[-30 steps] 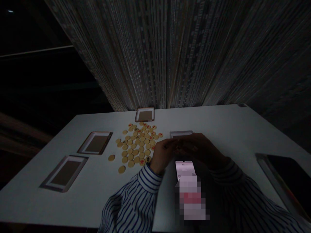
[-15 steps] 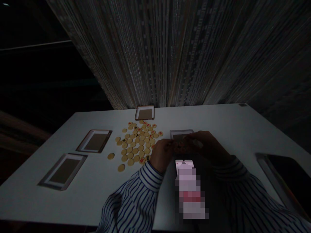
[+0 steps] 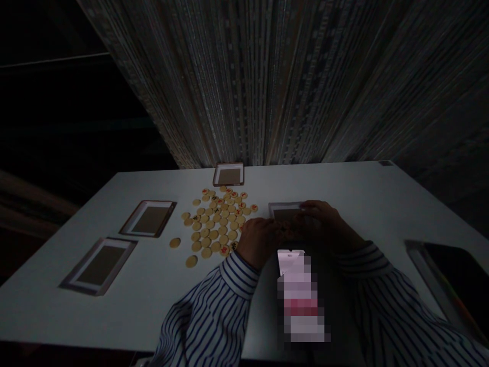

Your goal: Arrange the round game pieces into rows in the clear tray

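Note:
My left hand (image 3: 259, 240) curls in from the left beside a pile of round wooden xiangqi pieces (image 3: 223, 223), some with red or black characters, others plain side up. My right hand (image 3: 324, 221) bends inward opposite it, over the near right part of a shallow box (image 3: 286, 205). Dim round shapes, seemingly more xiangqi pieces (image 3: 284, 232), are cupped between both hands. Deep shadow hides most of the fingertips there. Just below the hands lies a lit phone (image 3: 288, 260), its screen mostly blurred out.
Two shallow framed boxes (image 3: 124, 224) (image 3: 72, 283) lie at left on the white table (image 3: 148, 316). Another box (image 3: 217, 176) stands at the back edge, before a string curtain (image 3: 244, 92). A dark flat case (image 3: 454, 270) lies at right. Two loose pieces (image 3: 174, 242) (image 3: 191, 261) sit apart from the pile.
My hands have drawn slightly closer around the pieces between them, and the left fingers reach further right. The view has shifted a little. The pile and boxes keep their places.

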Action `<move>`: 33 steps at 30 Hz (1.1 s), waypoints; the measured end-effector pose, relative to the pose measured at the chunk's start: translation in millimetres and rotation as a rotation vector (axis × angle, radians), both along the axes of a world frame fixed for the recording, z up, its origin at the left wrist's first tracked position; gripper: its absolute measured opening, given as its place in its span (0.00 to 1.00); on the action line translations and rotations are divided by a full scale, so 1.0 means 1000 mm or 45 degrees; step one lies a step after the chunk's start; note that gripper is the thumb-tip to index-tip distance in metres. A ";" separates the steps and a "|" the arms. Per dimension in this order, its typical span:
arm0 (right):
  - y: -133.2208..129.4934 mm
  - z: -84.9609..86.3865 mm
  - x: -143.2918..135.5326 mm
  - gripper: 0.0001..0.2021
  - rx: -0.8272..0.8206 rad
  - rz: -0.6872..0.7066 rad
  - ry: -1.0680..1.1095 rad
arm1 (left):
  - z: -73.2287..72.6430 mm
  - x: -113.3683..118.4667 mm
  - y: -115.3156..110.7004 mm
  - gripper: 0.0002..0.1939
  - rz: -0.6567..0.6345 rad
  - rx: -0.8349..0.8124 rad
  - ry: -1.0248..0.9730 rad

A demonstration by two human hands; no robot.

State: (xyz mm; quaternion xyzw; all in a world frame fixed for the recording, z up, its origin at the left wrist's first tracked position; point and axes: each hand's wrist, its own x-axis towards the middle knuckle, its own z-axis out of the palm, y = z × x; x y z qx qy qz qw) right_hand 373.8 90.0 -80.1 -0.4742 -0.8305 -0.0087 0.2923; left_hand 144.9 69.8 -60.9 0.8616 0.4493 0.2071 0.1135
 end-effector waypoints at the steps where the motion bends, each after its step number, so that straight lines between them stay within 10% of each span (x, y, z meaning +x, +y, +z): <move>1: 0.000 -0.001 0.000 0.10 0.000 -0.005 -0.009 | -0.001 0.000 0.000 0.13 0.004 -0.006 0.005; 33: 0.009 -0.017 0.005 0.11 -0.081 -0.072 -0.055 | -0.010 -0.002 0.002 0.13 -0.009 -0.068 0.007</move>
